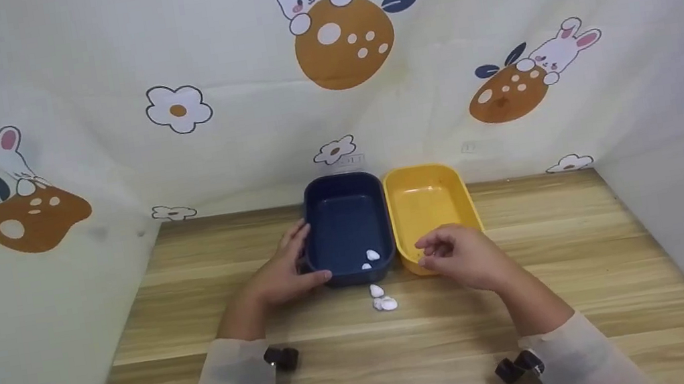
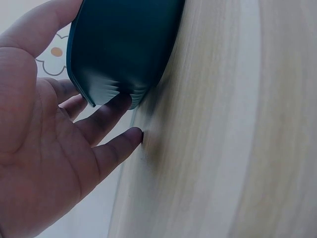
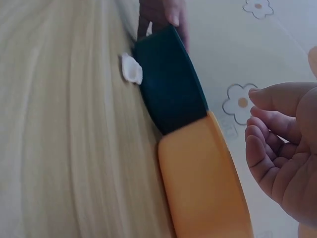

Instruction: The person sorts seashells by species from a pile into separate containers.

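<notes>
My left hand (image 1: 286, 271) grips the left near corner of a dark blue plastic bin (image 1: 355, 279). Its thumb lies at the near rim, and the fingers (image 2: 111, 116) spread along the bin's left side. Two small white pebble-like pieces (image 1: 372, 255) lie inside this bin at its near end. On the table just in front are a few more white pieces (image 1: 389, 304), close together. Over the near end of a yellow bin (image 1: 467, 200) hovers my right hand (image 1: 468, 258), fingers loosely curled, thumb apart from the fingertips, nothing visible between them.
The two bins stand side by side on a wood-grain table (image 1: 407, 358), close to the back wall. A pale cloth (image 1: 223, 33) printed with rabbits, oranges and flowers encloses the back and both sides. Black wrist devices (image 1: 282, 358) sit at both sleeves.
</notes>
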{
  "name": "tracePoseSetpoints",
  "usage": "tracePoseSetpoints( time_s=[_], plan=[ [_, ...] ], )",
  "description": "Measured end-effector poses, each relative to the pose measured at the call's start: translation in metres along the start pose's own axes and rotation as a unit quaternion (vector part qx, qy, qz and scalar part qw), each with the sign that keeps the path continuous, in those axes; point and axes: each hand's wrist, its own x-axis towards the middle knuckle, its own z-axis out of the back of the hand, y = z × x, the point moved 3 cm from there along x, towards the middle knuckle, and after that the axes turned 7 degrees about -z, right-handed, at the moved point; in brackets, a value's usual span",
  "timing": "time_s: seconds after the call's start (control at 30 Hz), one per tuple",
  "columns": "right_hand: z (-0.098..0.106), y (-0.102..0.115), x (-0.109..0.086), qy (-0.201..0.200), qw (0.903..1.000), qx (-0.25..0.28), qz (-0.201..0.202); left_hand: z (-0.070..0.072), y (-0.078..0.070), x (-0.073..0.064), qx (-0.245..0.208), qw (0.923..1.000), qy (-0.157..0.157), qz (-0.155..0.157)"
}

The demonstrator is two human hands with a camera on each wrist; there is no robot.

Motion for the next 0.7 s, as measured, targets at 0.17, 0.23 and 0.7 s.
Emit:
tracePoseSetpoints(
  time_s=[0.17,0.23,0.7],
  plan=[
    [-0.02,0.007,-0.005,0.027,0.9992,-0.01,0.028,-0.001,0.001,0.0,0.004,1.0,0.0,-0.007],
    [-0.028,0.009,-0.008,0.042,0.9981,-0.02,0.039,-0.001,0.001,0.001,0.003,1.0,0.001,-0.006],
    [-0.067,0.003,-0.008,0.113,0.9914,-0.038,0.054,0.0,-0.001,-0.001,0.013,0.9999,-0.001,-0.006]
  ],
)
